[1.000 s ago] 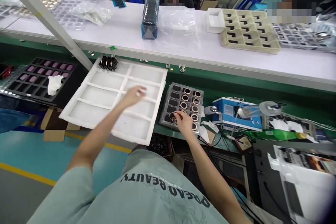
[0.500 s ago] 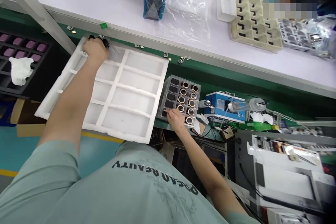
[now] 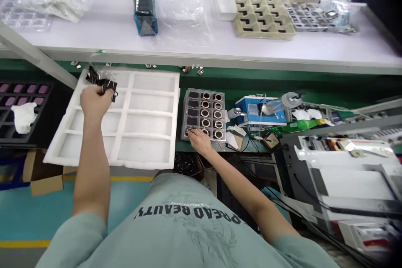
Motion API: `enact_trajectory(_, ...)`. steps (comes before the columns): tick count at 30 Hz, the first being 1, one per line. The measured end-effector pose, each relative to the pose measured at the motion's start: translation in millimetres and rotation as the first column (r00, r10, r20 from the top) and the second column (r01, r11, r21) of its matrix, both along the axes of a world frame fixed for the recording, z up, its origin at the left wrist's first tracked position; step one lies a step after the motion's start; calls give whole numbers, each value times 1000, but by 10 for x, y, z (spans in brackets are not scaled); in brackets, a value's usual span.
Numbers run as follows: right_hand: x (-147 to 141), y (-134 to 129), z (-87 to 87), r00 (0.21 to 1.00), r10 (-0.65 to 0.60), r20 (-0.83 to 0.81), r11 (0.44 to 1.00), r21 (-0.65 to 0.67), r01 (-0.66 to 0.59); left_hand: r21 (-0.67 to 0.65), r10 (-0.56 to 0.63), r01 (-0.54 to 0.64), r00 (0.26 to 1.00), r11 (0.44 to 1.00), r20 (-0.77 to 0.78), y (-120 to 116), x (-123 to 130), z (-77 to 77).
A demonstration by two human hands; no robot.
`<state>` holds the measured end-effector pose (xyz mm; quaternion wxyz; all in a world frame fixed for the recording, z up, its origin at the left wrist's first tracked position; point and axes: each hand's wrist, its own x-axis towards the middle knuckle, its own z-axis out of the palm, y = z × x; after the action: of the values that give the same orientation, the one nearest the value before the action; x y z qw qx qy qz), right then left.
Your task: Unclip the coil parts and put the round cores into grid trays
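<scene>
My left hand [image 3: 93, 101] is closed around a black piece with thin metal wires that looks like a binder clip [image 3: 109, 87]. It is above the upper left of a white foam-edged tray [image 3: 150, 166] divided into compartments. A similar black clip [image 3: 92, 75] lies at that tray's far left corner. My right hand [image 3: 200, 141] has its fingers together at the near left corner of a clear plastic tray [image 3: 184, 111]. Gold-rimmed round watch parts [image 3: 205, 113] and dark squares [image 3: 192, 113] fill that tray's compartments. What the right fingertips pinch, if anything, is hidden.
A raised shelf [image 3: 201, 44] crosses behind the trays, bearing a wrapped black stack [image 3: 144, 4] and a cream compartment tray [image 3: 265, 33]. Right of the clear tray stands a blue device [image 3: 251, 111]. A black tray [image 3: 47, 130] is at far left; machinery [image 3: 342, 184] at right.
My left hand has drawn back from the foam tray's far left corner with a black clip in it. The right hand stays at the clear tray's corner. The whole view has shifted.
</scene>
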<state>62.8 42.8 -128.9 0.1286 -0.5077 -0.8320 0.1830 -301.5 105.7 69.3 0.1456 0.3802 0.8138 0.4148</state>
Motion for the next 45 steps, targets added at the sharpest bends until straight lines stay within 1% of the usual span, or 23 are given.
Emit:
enact_trajectory(1, -25, 5, 23, 1000, -23, -13, 1000, -6, 23, 70, -26, 22, 998, 997, 58, -138, 122, -37)
enact_trajectory(2, -51, 15, 46, 998, -52, -23, 999, -13, 52, 156, -49, 22, 984, 987, 172, -281, 279, -84)
enact_trajectory(3, -75, 31, 68, 996, -84, -32, 996, -19, 83, 258, -78, -13, 937, 966, 340, -427, 468, -142)
enact_trajectory(4, -94, 50, 87, 992, -120, -44, 993, -27, 118, 318, -113, -59, 861, 946, 496, -576, 682, -208)
enact_trajectory(5, -105, 72, 103, 986, -158, -61, 987, -39, 156, 333, -145, -91, 772, 938, 618, -725, 913, -278)
enact_trajectory(7, -104, 117, 123, 967, -232, -108, 971, -88, 223, 260, -153, -85, 620, 962, 770, -1004, 1384, -414)
enact_trajectory(9, -87, 156, 130, 941, -303, -152, 946, -164, 278, 167, -145, 3, 511, 986, 847, -1229, 1803, -515)
enact_trajectory(11, -68, 184, 134, 911, -375, -171, 913, -237, 331, 109, -138, 89, 461, 990, 877, -1375, 2111, -560)
enact_trajectory(13, -50, 198, 141, 875, -446, -187, 878, -279, 388, 81, -142, 154, 445, 985, 884, -1447, 2296, -552)
enact_trajectory(15, -16, 184, 158, 839, -490, -237, 858, -303, 416, 70, -159, 206, 455, 976, 876, -1468, 2394, -517)
enact_trajectory(17, 54, 124, 192, 787, -509, -350, 853, -325, 407, 66, -173, 231, 480, 971, 860, -1460, 2459, -491)
enact_trajectory(19, 166, -1, 253, 685, -526, -503, 847, -381, 370, 66, -173, 232, 483, 971, 858, -1442, 2531, -500)
enact_trajectory(20, 235, -88, 296, 619, -533, -576, 842, -433, 322, 71, -171, 223, 469, 972, 867, -1433, 2573, -520)
enact_trajectory(22, 382, -299, 404, 498, -544, -676, 817, -561, 131, 88, -173, 217, 413, 972, 894, -1419, 2664, -580)
enact_trajectory(24, 523, -519, 522, 446, -554, -703, 753, -652, -93, 98, -185, 257, 339, 961, 922, -1414, 2751, -650)
enact_trajectory(25, 585, -616, 577, 444, -560, -700, 723, -674, -151, 102, -191, 290, 296, 952, 936, -1416, 2787, -681)
enact_trajectory(26, 638, -696, 627, 443, -572, -691, 704, -690, -167, 109, -196, 320, 254, 941, 947, -1419, 2817, -708)
enact_trajectory(28, 715, -800, 709, 414, -623, -664, 687, -717, -115, 148, -219, 334, 187, 931, 958, -1423, 2858, -747)
enact_trajectory(31, 779, -853, 806, 278, -715, -642, 656, -753, -52, 226, -273, 270, 151, 936, 950, -1398, 2894, -781)
enact_trajectory(34, 822, -877, 886, 176, -730, -661, 664, -746, -45, 257, -301, 279, 126, 925, 945, -1335, 2956, -804)
enact_trajectory(37, 865, -918, 927, 172, -719, -673, 682, -731, -10, 252, -313, 356, 123, 900, 942, -1259, 3066, -821)
enact_trajectory(41, 935, -982, 892, 210, -703, -680, 703, -708, 63, 243, -335, 361, 218, 900, 917, -1173, 3222, -841)
enact_trajectory(45, 1023, -1022, 839, 259, -685, -682, 715, -697, 53, 228, -339, 361, 281, 904, 898, -1126, 3311, -905)
